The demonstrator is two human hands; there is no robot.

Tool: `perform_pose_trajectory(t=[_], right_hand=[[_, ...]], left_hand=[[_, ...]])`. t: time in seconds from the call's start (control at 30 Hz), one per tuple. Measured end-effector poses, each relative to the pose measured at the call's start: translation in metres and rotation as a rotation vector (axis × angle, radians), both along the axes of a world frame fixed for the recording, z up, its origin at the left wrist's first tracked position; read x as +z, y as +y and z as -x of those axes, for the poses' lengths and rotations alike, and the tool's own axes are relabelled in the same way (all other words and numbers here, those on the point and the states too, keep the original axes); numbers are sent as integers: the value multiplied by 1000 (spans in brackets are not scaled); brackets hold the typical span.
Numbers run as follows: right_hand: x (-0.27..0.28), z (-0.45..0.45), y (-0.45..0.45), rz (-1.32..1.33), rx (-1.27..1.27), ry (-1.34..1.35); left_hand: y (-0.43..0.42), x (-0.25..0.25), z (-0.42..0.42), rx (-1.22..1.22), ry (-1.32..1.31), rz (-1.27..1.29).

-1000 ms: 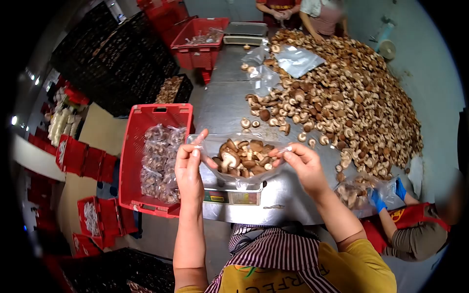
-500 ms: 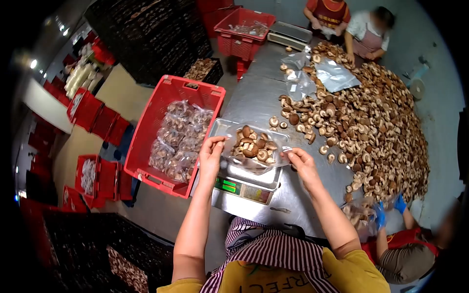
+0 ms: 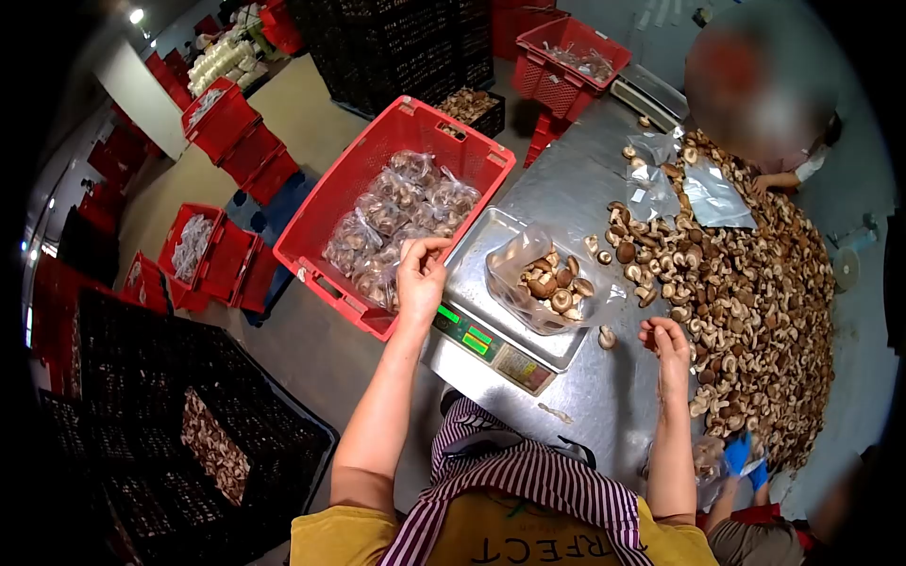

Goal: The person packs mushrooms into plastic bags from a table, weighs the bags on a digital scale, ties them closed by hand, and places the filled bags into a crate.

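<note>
An open clear plastic bag of mushrooms (image 3: pixel 557 288) rests on the metal tray of a scale (image 3: pixel 472 269), whose green display is lit. My left hand (image 3: pixel 421 278) is beside the tray's left edge, near the red crate; its fingers are bent together, and whether anything is between them cannot be made out. To the right of the bag, my right hand (image 3: pixel 666 341) hovers over the metal table (image 3: pixel 604 377) with curled, slightly parted fingers and nothing in them. A large pile of loose mushrooms (image 3: pixel 755 321) lies beyond it.
A red crate (image 3: pixel 396 108) with bagged mushrooms stands left of the scale. Flat plastic bags (image 3: pixel 717 196) lie by the pile. A co-worker's blue-gloved hands (image 3: pixel 738 455) are at lower right, another person's hand (image 3: pixel 776 181) at the pile's far side. Black crates (image 3: pixel 142 396) stand lower left.
Both hands have let go of the bag's edges, and it now sits on the scale tray. My right hand has moved off to the right. The view has turned toward the left.
</note>
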State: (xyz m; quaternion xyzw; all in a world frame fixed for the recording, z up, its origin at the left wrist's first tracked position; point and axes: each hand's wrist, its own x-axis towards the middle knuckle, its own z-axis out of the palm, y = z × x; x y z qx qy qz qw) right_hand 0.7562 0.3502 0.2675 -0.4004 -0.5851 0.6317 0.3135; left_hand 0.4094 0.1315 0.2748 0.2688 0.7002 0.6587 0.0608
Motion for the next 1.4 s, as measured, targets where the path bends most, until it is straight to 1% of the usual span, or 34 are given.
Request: perform_pose_trajectory(t=[0.03,0.07,0.1,0.17,0.2,0.27,0.3,0.37,0.4,0.43,0.5,0.53,0.57,0.63,0.67,0.7,0.77,0.83,0.9,0.93,0.97,1.0,1.03,1.1,1.13,1.17,1.2,1.23,1.27,1.33,1.37,1.4], right_hand=[[1,0,1,-1,8,-5],[5,1,2,2,-1,13],[10,2,2,5,-12,32],[21,10,-2,-7,-23,35],[28,16,-5,-54,-13,39],[47,28,-13,-147,8,48],[55,37,-18,-210,30,48],[76,60,-33,-288,53,54],[79,73,-35,-345,104,39],[83,85,-37,-401,156,23],[78,112,-41,-530,241,-72],[72,125,-41,-609,283,-143],[64,138,-40,-689,328,-215],[37,156,-32,-875,397,-393],[22,163,-32,-923,388,-430],[15,169,-32,-926,428,-518],[0,181,-37,-993,424,-627],[-13,188,-41,-1013,446,-624],[-19,191,-40,-1033,471,-623],[-21,190,-38,-1015,474,-609],[-22,189,-37,-997,477,-595],[-22,188,-35,-915,425,-478],[-21,187,-32,-915,425,-479],[10,192,-28,-353,398,-571],[2,198,-23,-374,325,-525],[-3,206,-21,-373,327,-524],[-8,217,-23,-498,298,-573],[-11,226,-27,-623,265,-621],[-13,232,-35,-678,255,-741],[-15,234,-39,-678,278,-751],[-15,234,-40,-680,306,-760],[-14,232,-41,-681,309,-758]], left_hand=[[-4,-1,1,24,-10,3],[-11,-7,5,15,-40,78],[-13,-13,6,22,-44,76],[-13,-20,9,-104,-259,-125],[-11,-21,10,-112,-258,-127],[1,-23,8,-131,-59,-79],[11,-16,3,-155,-62,-86],[29,11,-16,-168,64,32],[42,15,-21,-181,129,110],[55,16,-24,-169,288,160],[76,25,-33,-134,509,383],[85,22,-30,-169,569,427],[90,14,-26,-184,574,419],[99,-3,-15,-294,422,261],[99,-6,-15,-239,314,123],[94,-4,-11,-307,98,84],[85,3,-7,-348,-143,47],[77,3,-4,-364,-95,56],[70,9,-4,-410,91,102],[69,12,-5,-405,112,55],[66,11,-5,-410,112,56],[62,10,-4,-403,0,58],[60,9,-3,-392,-111,59],[57,8,-3,-411,-122,73],[57,7,-3,-429,-134,88],[56,7,-4,-448,-145,104],[57,12,-7,-471,-87,114],[59,15,-10,-474,-86,116],[61,18,-14,-495,-21,104],[64,16,-15,-505,60,87],[64,15,-14,-505,60,88],[63,15,-13,-475,-1,87]])
